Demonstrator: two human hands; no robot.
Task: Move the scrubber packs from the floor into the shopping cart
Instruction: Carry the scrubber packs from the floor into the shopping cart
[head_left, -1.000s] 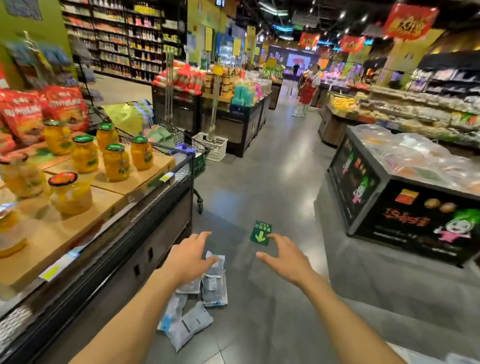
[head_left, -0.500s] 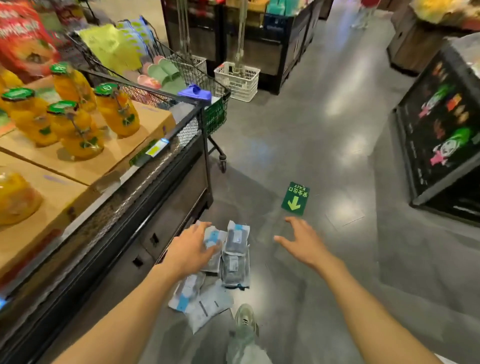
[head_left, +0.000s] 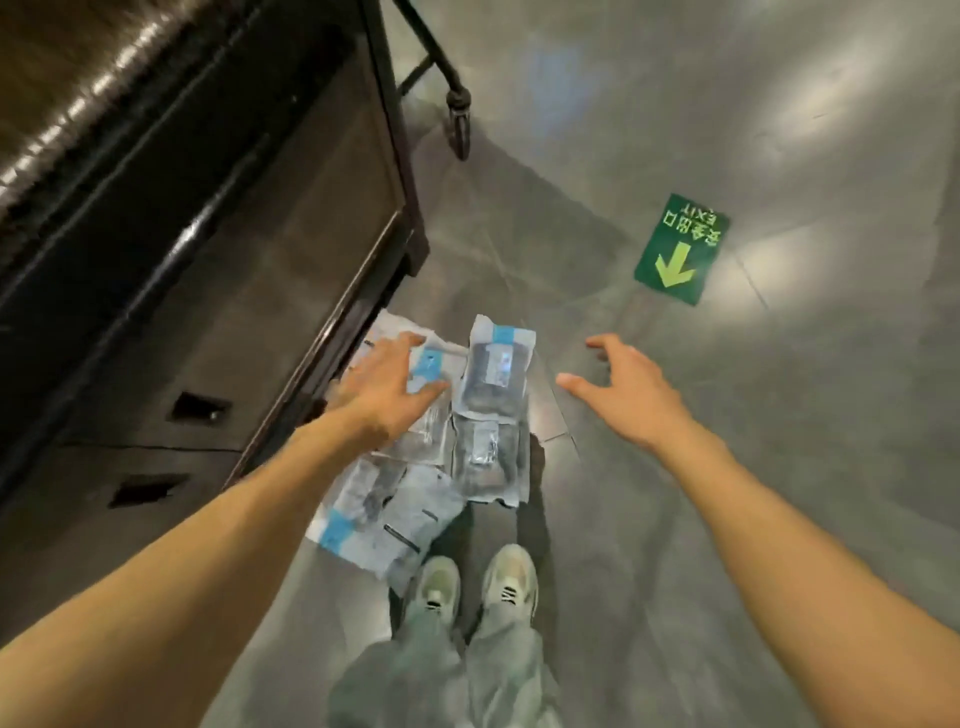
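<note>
"EXIT", upside down, with Chinese characters and an arrow, on the green floor sticker (head_left: 681, 248)

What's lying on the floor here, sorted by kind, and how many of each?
Scrubber packs: at least 5, overlapping in a pile, so the exact count is unclear
Green exit sticker: 1
Shoes: 2
Cart wheel: 1
Total: at least 9

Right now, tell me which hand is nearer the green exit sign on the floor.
Right. The right hand hangs open over bare floor, below and left of the exit sign. The left hand is farther left, over the scrubber packs.
</note>
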